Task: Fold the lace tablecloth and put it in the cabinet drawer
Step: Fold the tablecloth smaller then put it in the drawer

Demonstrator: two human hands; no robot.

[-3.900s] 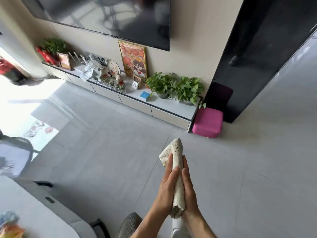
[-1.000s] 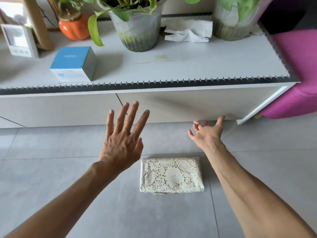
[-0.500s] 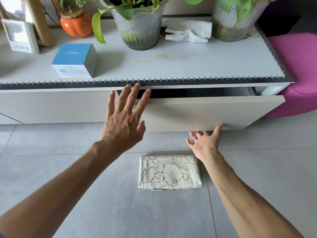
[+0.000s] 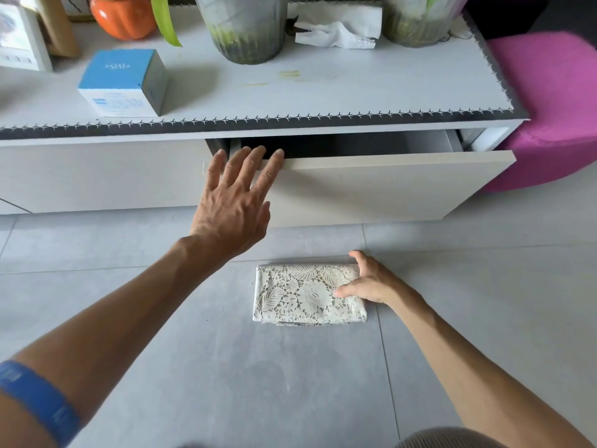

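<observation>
The cream lace tablecloth [image 4: 303, 294], folded into a small rectangle, lies flat on the grey tiled floor in front of the low white cabinet [image 4: 97, 176]. My right hand [image 4: 368, 281] is on its right end, thumb on top and fingers curled round the far edge. The cabinet drawer [image 4: 387, 185] is pulled partly out, and a dark gap shows above its front panel. My left hand [image 4: 235, 195] is spread, its fingertips at the top left edge of the drawer front.
On the cabinet top stand a blue and white box [image 4: 124, 82], an orange pot [image 4: 124, 16], two grey plant pots [image 4: 245, 27] and a crumpled tissue [image 4: 339, 29]. A magenta stool [image 4: 549, 108] sits right of the cabinet, beside the drawer's end.
The drawer has slid further out. My right hand has dropped from under the drawer front onto the cloth's right end. My left hand has reached the drawer's top edge.
</observation>
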